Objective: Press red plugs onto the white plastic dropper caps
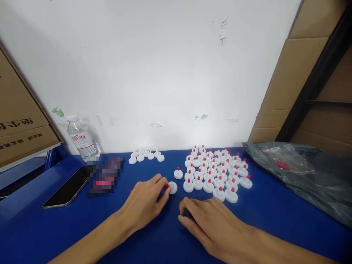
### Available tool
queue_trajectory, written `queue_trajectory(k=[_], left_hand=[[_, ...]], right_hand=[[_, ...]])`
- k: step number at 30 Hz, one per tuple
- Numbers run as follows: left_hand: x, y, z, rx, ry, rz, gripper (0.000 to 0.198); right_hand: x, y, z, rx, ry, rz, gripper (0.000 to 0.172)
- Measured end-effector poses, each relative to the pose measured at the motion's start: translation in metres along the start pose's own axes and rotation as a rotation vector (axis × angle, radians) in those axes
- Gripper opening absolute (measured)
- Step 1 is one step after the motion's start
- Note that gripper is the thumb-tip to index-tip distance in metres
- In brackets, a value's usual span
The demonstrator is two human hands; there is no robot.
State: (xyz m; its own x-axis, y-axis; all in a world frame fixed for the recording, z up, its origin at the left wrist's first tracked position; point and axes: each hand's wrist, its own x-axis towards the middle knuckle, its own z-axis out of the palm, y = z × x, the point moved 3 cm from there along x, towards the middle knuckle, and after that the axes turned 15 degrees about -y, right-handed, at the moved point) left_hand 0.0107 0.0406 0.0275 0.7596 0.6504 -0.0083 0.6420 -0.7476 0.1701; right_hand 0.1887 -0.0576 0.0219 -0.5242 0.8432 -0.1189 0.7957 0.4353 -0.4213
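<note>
Pinching the red tip (167,186) of a white cap (173,187) with the left hand (148,198), narrowing the grip to the tip's width between thumb and forefinger, and holding the cap tilted over the middle of the blue table (158,238). Curling the right hand (214,220) loosely nearby, showing a narrow grip with nothing visible in it; not being able to tell if thumb and forefinger are touching. Having a single red-tipped cap (178,173) standing just beyond the held one, a dense cluster of red-tipped caps (211,173) standing to the right, and a few plain caps (140,158) sitting near the wall to the left. Facing a scuffed white wall (165,73). Having a water bottle (82,141), a dark phone (67,187) and a blurred-out item (107,176) lying or standing at the left; a dark plastic bag (302,183) with a clear packet of red pieces (282,165) lying at the right. Sitting between brown cardboard on the left (24,110) and right (291,73).
</note>
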Motion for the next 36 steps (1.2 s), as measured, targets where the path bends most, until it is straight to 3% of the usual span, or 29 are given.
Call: queue_trajectory(k=[5, 13, 18, 22, 26, 29, 32, 34, 36], left_hand=[[-0.001, 0.001, 0.008, -0.009, -0.06, 0.046, 0.024], [0.001, -0.008, 0.0, 0.049, 0.032, -0.042, 0.027], [0.032, -0.029, -0.014, 0.138, 0.03, -0.24, 0.032], [0.07, -0.051, -0.029, 0.122, 0.066, -0.322, 0.039], [0.089, -0.064, -0.032, 0.045, 0.053, -0.342, 0.029], [0.081, -0.06, -0.032, -0.05, 0.042, -0.301, 0.024], [0.06, -0.047, -0.038, -0.179, -0.01, -0.222, 0.033], [0.042, -0.034, -0.044, -0.303, -0.078, -0.146, 0.039], [0.026, -0.018, -0.048, -0.627, -0.205, -0.018, 0.035]], right_hand=[[0.0, -0.003, -0.003, -0.017, -0.01, 0.001, 0.021], [0.0, -0.002, -0.005, -0.039, -0.007, -0.008, 0.02], [0.0, -0.003, -0.004, -0.061, -0.013, -0.025, 0.023], [-0.002, -0.004, -0.005, -0.096, -0.018, -0.012, 0.024], [-0.001, -0.004, -0.007, -0.121, -0.006, -0.006, 0.023], [0.0, -0.005, -0.005, -0.113, -0.008, 0.002, 0.025], [0.0, -0.003, -0.003, -0.064, 0.034, 0.055, 0.03], [0.001, -0.001, -0.001, -0.029, 0.072, 0.129, 0.048], [0.001, 0.001, -0.001, 0.024, 0.082, 0.201, 0.066]])
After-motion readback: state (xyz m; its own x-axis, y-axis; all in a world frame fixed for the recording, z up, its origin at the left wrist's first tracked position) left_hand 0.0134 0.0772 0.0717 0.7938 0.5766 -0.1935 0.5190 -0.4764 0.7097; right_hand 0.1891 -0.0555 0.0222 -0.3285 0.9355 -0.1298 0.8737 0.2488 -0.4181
